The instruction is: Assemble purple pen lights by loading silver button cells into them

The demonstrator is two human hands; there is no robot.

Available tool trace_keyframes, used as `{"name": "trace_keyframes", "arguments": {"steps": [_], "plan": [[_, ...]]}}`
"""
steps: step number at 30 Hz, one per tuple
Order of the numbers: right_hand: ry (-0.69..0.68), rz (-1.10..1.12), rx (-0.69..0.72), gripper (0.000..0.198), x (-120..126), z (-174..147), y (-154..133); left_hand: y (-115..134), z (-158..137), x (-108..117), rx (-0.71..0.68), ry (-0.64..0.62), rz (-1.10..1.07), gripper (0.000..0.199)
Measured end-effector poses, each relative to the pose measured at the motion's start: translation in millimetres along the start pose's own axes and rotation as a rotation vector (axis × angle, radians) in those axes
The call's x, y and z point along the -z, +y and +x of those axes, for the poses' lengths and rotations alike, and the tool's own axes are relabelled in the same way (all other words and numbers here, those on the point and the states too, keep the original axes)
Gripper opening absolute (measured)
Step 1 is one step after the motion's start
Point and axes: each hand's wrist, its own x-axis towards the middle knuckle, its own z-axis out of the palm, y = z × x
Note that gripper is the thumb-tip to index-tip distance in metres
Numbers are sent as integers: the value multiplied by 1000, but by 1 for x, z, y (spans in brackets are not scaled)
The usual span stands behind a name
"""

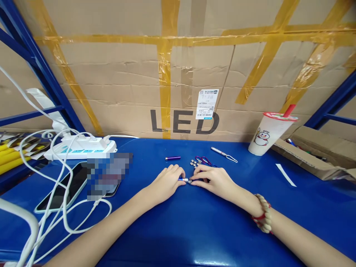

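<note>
My left hand (166,182) is closed around a small blue and silver metal tube (183,179), held just above the table with one end toward the right. My right hand (214,180) pinches a small round silver piece (190,181) at that end; it looks like a button cell, though the fingertips partly cover it. Behind my right fingers lie several button cells (192,162) and some coloured carabiner clips (203,160). A purple metal tube (172,158) rests beyond my left hand. Farther right is a slim silver keychain light (218,151) with a clip (231,158).
On the left, a white power strip (83,148), tangled white cables (68,207) and two phones (65,187) cover the blue table (178,237). A drink cup (268,135), a paper strip (286,175) and an open cardboard box (314,159) stand right. A large carton (125,85) closes off the back.
</note>
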Motion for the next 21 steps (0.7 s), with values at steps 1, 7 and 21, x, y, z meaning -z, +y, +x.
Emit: {"name": "trace_keyframes", "arguments": {"steps": [1,7,21], "plan": [[23,2,4,28,-1,-1,0,-1,0,-2,-8,11,-3,13],[53,37,-73,23,-3,-2,-3,-4,2,-14,-52,81,-7,12],[120,550,-215,34,0,1,-5,4,0,-23,-101,185,-65,16]]}}
